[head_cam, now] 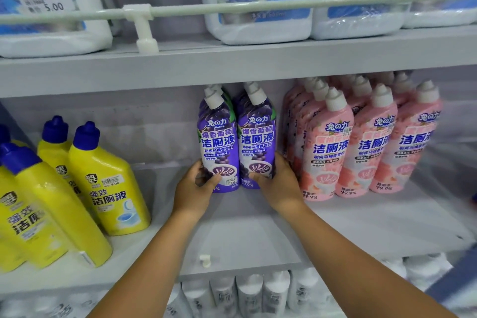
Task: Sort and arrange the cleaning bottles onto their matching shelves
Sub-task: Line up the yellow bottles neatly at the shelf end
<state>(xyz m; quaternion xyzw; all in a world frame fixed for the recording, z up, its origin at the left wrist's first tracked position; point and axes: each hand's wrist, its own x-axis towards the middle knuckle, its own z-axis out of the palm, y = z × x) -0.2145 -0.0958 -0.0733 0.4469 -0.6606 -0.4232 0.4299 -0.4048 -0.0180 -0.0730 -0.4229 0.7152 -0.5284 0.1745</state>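
Head view: the left hand point(196, 186) is wrapped around the base of the left purple bottle point(219, 142), the right hand point(277, 183) around the right purple bottle point(256, 137). Both bottles stand upright, touching, on the middle shelf point(240, 240), just left of the pink bottles point(361, 144).

Single head-worn wide-angle view, facing forward and slightly down into a shelving unit at close range. The middle shelf point(258, 240) fills the centre; the upper shelf's front edge point(232, 70) crosses the top, and both forearms enter from the bottom edge.
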